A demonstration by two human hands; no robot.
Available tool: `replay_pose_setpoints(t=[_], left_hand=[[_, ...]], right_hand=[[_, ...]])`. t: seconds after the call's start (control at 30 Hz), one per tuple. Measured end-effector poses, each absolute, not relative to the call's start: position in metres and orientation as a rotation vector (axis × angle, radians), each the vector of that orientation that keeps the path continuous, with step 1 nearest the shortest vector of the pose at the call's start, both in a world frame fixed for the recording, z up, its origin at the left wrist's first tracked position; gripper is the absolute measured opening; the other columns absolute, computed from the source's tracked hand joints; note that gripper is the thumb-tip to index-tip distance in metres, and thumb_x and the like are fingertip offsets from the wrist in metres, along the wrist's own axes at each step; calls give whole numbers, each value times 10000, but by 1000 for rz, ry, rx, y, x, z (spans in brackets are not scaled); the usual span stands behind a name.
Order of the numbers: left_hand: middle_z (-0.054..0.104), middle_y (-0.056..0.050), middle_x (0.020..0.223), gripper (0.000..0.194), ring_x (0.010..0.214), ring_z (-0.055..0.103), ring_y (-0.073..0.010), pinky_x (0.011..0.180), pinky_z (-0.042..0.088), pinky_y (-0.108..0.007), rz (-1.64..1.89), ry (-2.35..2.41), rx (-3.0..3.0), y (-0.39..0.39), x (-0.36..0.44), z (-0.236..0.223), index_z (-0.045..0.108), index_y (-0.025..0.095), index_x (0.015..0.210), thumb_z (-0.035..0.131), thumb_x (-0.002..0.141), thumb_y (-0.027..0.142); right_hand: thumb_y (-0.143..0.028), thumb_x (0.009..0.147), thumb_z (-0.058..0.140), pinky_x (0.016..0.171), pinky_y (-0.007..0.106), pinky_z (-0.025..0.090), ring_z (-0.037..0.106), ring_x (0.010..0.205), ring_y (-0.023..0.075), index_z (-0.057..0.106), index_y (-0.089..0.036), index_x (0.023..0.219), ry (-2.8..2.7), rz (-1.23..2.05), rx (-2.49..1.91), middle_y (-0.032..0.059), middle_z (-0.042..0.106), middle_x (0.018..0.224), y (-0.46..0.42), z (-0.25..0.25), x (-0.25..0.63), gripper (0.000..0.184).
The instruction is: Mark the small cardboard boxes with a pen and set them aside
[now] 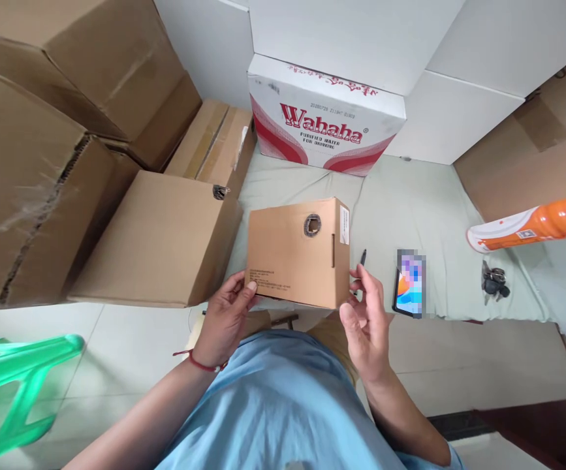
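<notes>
I hold a small brown cardboard box [295,254] in front of my chest, over a pale green cloth [410,209]. It has a round hole near its top and small printed text at its lower left. My left hand [224,320] grips its lower left corner with the thumb on the front face. My right hand [367,320] presses against its right edge, fingers spread along the side.
Large brown cartons [47,163] are stacked at the left, one lower carton [160,241] beside the held box. A white and red Wahaha water carton [322,121] stands behind. A pen [362,256], phone [408,294], keys [494,282] and orange bottle [537,225] lie right. A green plastic stool [13,385] is at lower left.
</notes>
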State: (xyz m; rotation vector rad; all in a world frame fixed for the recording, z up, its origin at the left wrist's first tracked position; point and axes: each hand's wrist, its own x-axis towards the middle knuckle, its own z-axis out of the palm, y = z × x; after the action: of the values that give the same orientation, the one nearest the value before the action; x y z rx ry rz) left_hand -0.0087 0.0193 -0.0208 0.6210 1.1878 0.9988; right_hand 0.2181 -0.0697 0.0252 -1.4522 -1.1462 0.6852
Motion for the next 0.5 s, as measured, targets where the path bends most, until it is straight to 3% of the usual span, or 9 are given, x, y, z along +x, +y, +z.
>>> replay_pose_setpoints(t=[0.2,0.37,0.5], left_hand=[[792,-38,1283,457,1230,726,-169,1055,591,-280,1258,1086,828,12,-1,-35,771,288,1202,966,794,352],[809,-19,1190,384,1208,739,-157,987,621,-252,1416,1040,1001,12,3,-35,770,292,1183,923,835,238],[811,-30,1187,341,1201,746,-180,935,637,-256,1395,1080,1049,11,2,-29,773,280,1169,906,855,264]], right_hand=[[-499,932,816,1184,522,542,545,1493,319,730,-348,1411,-843,1088,-1228,104,636,1510,-68,10,253,510],[-513,837,903,1053,544,620,711,1283,320,783,-391,1320,-655,1277,-1144,84,785,1325,-78,-1,267,512],[-523,842,894,1100,556,587,713,1288,310,775,-417,1319,-595,1271,-1150,63,759,1404,-82,-9,263,503]])
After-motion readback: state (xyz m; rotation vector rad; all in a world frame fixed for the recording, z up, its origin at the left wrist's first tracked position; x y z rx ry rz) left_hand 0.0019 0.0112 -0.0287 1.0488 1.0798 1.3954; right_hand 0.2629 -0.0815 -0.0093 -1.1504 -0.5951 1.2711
